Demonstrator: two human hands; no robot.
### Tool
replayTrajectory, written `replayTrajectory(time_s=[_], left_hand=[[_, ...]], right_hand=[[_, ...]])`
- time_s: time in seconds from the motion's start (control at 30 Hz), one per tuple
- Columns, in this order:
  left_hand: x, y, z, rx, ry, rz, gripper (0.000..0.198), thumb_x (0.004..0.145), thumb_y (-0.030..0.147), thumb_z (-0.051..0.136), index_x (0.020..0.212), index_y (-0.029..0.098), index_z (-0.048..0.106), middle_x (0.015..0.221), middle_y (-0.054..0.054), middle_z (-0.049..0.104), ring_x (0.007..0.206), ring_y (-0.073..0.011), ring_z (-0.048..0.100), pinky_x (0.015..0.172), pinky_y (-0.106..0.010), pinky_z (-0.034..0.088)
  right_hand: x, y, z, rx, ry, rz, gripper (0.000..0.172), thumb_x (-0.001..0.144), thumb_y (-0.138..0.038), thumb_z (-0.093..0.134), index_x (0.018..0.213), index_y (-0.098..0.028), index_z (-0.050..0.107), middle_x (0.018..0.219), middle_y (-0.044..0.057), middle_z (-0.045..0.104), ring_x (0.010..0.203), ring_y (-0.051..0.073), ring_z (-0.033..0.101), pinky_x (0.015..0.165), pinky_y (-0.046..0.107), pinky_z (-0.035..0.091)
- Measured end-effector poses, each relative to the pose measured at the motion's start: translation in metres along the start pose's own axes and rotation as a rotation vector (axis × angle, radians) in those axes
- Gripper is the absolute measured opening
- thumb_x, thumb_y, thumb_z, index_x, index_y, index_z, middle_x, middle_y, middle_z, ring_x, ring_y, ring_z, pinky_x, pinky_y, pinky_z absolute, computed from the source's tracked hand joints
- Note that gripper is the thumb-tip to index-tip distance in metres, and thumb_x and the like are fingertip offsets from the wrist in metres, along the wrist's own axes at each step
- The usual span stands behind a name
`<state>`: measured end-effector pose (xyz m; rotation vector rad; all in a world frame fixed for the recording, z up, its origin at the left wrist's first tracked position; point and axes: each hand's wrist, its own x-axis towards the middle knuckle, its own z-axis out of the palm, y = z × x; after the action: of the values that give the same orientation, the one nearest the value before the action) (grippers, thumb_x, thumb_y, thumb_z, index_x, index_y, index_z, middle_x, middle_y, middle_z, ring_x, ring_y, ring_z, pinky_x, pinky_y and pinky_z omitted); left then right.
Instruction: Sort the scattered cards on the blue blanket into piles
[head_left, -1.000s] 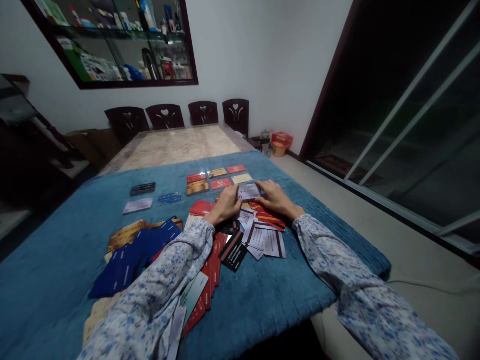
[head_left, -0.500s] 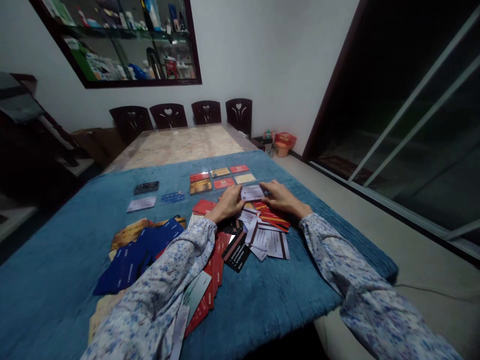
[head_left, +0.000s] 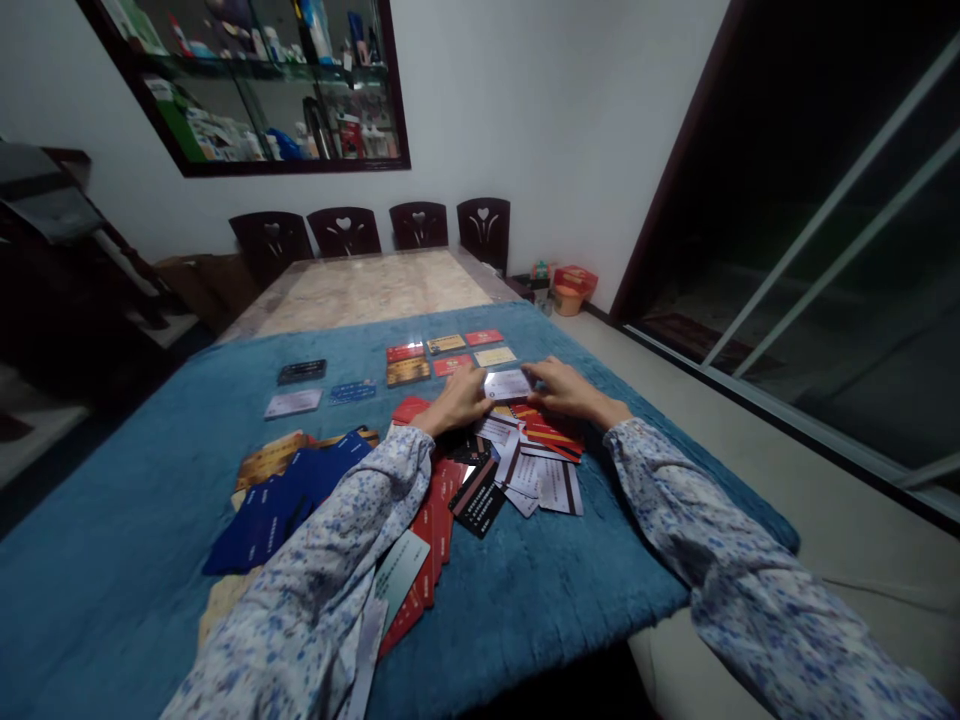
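Observation:
My left hand (head_left: 457, 400) and my right hand (head_left: 566, 390) pinch the two ends of a pale card (head_left: 506, 384), held just above a blue cloth (head_left: 150, 520) on the table. Under and before my hands lies a loose heap of cards (head_left: 517, 465), red, white and black. Dark blue cards (head_left: 281, 500) fan out by my left sleeve. Beyond my hands several cards are laid in rows: red and tan cards (head_left: 442, 355) in the middle, and a black card (head_left: 301, 372), a grey card (head_left: 292, 403) and a blue card (head_left: 352, 391) further left.
The bare marble tabletop (head_left: 360, 290) runs on past the cloth to dark chairs (head_left: 375, 230) at the wall. A glass cabinet (head_left: 255, 80) hangs above. A sliding glass door (head_left: 825, 250) is at the right, with small containers (head_left: 566, 288) on the floor near the corner.
Both hands with the pale card have edged slightly away from me, toward the laid-out rows. The view has shifted a little to the right.

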<state>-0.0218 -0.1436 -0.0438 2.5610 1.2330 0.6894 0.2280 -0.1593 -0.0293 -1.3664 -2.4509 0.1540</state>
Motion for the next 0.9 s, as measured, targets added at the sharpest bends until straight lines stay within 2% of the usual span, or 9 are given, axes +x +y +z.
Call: replayTrajectory(time_s=[0.17,0.37,0.5,0.77,0.9], left_hand=[[-0.002,-0.007,-0.01,0.044,-0.029,0.007,0.02,0.08,0.026,0.067,0.098,0.019,0.063,0.101,-0.008,0.057,0.102,-0.0284,0.056,0.093,-0.045,0.051],[-0.014,-0.018,-0.029,0.082,-0.078,-0.011,0.023,0.081,0.027,0.067,0.102,0.018,0.063,0.107,-0.01,0.059,0.105,-0.0284,0.058,0.095,-0.043,0.051],[-0.026,-0.025,-0.041,0.08,-0.06,-0.02,0.024,0.08,0.024,0.067,0.104,0.019,0.065,0.111,-0.01,0.061,0.108,-0.0283,0.058,0.098,-0.043,0.05],[-0.051,-0.04,-0.064,0.037,-0.019,-0.023,0.03,0.076,0.026,0.071,0.106,0.018,0.069,0.104,-0.008,0.064,0.099,-0.0257,0.061,0.093,-0.037,0.053],[-0.063,-0.05,-0.074,0.042,-0.003,-0.048,0.034,0.076,0.027,0.073,0.108,0.02,0.068,0.106,-0.008,0.065,0.103,-0.0268,0.062,0.095,-0.037,0.053]], right_hand=[[0.006,-0.01,-0.007,-0.005,-0.025,-0.031,0.033,0.082,-0.021,0.07,0.114,-0.019,0.07,0.106,0.008,0.074,0.097,0.024,0.058,0.081,0.032,0.042],[0.019,-0.029,-0.005,-0.008,-0.056,-0.047,0.025,0.084,-0.025,0.071,0.108,-0.019,0.071,0.103,0.008,0.073,0.096,0.024,0.058,0.077,0.03,0.041],[0.031,-0.041,-0.001,-0.004,-0.062,-0.085,0.021,0.083,-0.025,0.072,0.103,-0.019,0.071,0.102,0.008,0.073,0.095,0.024,0.059,0.078,0.03,0.041],[0.056,-0.069,0.004,0.013,-0.107,-0.169,0.019,0.084,-0.031,0.072,0.096,-0.017,0.071,0.094,0.007,0.073,0.089,0.021,0.059,0.073,0.027,0.038],[0.068,-0.085,0.01,-0.02,-0.113,-0.173,0.015,0.08,-0.024,0.074,0.093,-0.016,0.07,0.092,0.006,0.074,0.087,0.021,0.06,0.071,0.027,0.037]])
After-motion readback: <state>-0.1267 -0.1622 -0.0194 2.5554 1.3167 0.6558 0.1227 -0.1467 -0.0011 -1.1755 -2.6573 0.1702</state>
